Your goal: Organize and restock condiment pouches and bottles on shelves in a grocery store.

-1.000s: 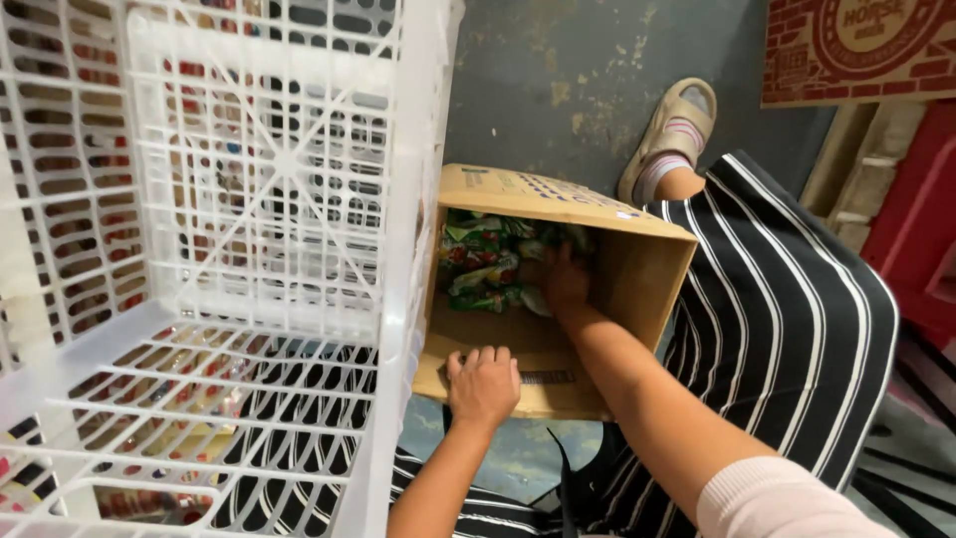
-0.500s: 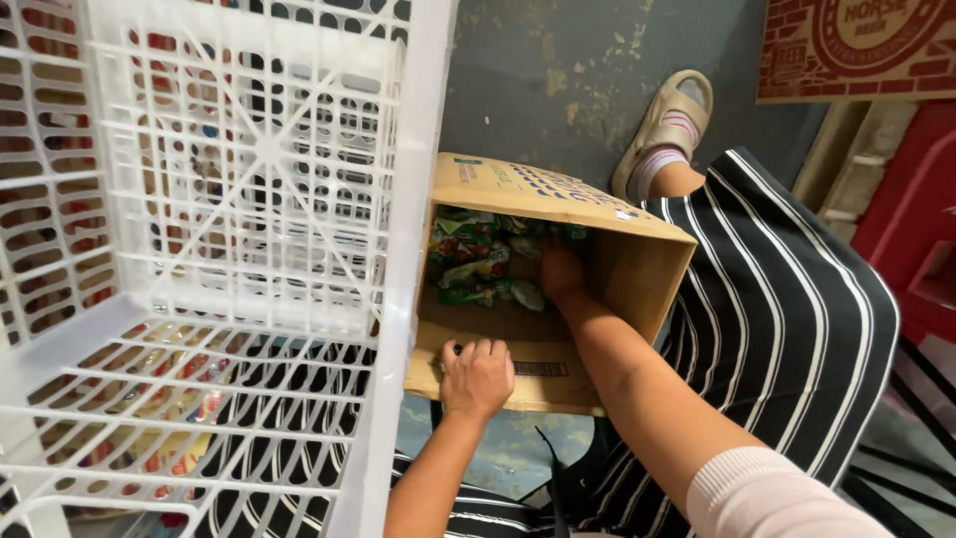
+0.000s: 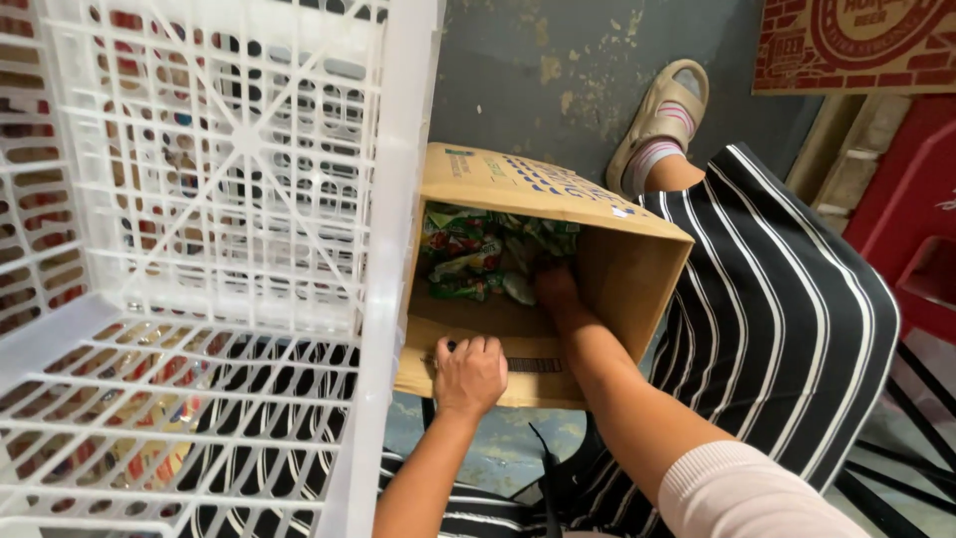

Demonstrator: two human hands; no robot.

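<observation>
Right hand (image 3: 556, 291) deep inside cardboard box (image 3: 637, 269), fingers on green packets (image 3: 468, 261) lying to its left; grip unclear. Left hand (image 3: 470, 375) curls over near flap.

L hand (image 3: 470, 376) fingers curled, gripping; R hand (image 3: 556, 289) reaching fwd, arm extended

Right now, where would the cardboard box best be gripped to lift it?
Probably by its two side walls. The cardboard box lies tipped, open toward the person. The left hand already holds the near flap; the right hand is inside among green packets.
</observation>
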